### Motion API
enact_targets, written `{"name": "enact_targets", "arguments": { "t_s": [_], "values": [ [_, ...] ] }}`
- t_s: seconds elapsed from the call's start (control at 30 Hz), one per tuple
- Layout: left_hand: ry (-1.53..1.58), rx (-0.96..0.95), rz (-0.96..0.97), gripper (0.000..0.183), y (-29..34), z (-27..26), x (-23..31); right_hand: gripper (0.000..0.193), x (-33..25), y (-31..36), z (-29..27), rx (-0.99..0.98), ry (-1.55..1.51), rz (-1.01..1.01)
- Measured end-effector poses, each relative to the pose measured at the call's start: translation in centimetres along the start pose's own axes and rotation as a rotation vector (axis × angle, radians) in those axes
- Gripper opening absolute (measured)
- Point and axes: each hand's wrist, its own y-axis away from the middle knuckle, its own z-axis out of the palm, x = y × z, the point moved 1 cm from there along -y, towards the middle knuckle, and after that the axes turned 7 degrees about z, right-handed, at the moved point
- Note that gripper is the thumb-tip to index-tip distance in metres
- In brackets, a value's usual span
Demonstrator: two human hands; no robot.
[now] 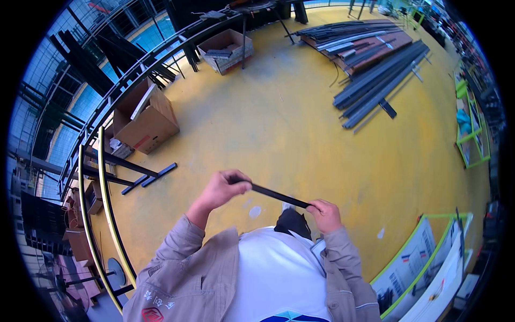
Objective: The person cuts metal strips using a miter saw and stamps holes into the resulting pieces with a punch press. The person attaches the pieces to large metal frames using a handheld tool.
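Observation:
Held out in front of my body is a short, straight black bar (279,195), sloping down from left to right. My left hand (225,189) is closed round its left end, the fingers curled over it. At the other end my right hand (325,214) pinches the bar between thumb and fingers. The bar's middle stretch is bare between the two hands, above the yellow floor. What the bar is made of, and whether it is hollow, I cannot make out.
Long dark metal profiles (375,83) lie in piles on the floor ahead to the right. An open cardboard box (153,126) stands left, a second box (236,63) farther off. Metal rails (110,214) run along my left. A green-edged panel rack (416,257) stands near right.

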Motion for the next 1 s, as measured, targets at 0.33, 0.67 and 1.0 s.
{"name": "enact_targets", "arguments": {
  "t_s": [0.33, 0.67, 1.0],
  "values": [
    [0.479, 0.378, -0.064, 0.031, -29.5, -1.0, 4.3, 0.025, -6.4, -35.1, 2.5, -0.553, -0.868, 0.442],
    [-0.19, 0.236, -0.045, 0.022, -60.6, -16.6, 3.2, 0.039, -3.6, -69.9, -4.6, -0.369, -0.588, 0.388],
    [-0.629, -0.121, 0.097, 0.024, -85.9, -26.5, 5.3, 0.045, 0.5, -104.1, -14.1, -0.19, -0.488, 0.213]
  ]
}}
